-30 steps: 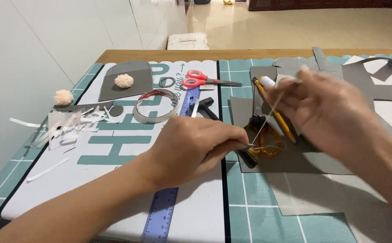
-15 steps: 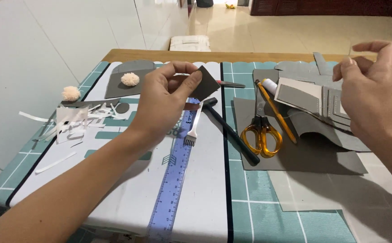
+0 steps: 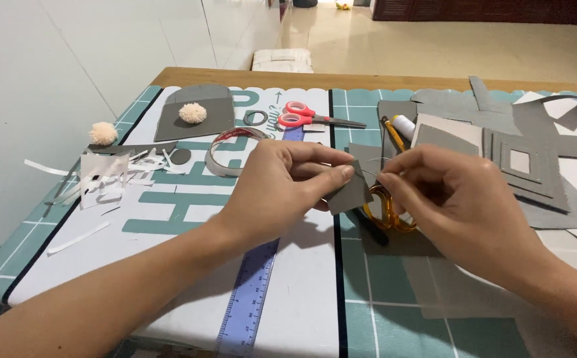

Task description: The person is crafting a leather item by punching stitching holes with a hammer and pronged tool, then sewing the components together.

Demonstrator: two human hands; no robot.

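Left hand (image 3: 282, 189) pinches a small grey felt piece (image 3: 349, 191) above the cutting mat (image 3: 394, 311), while the right hand (image 3: 451, 199), fingertips closed on something thin, perhaps a needle, meets its right edge, just beside.

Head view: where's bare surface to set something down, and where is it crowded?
Bare: white mat near the front edge, right of the blue ruler; green grid beside it. Crowded: paper scraps and pompom at left; tape roll and red scissors at centre back; grey felt pieces at right. Both hands hold a felt piece mid-table.
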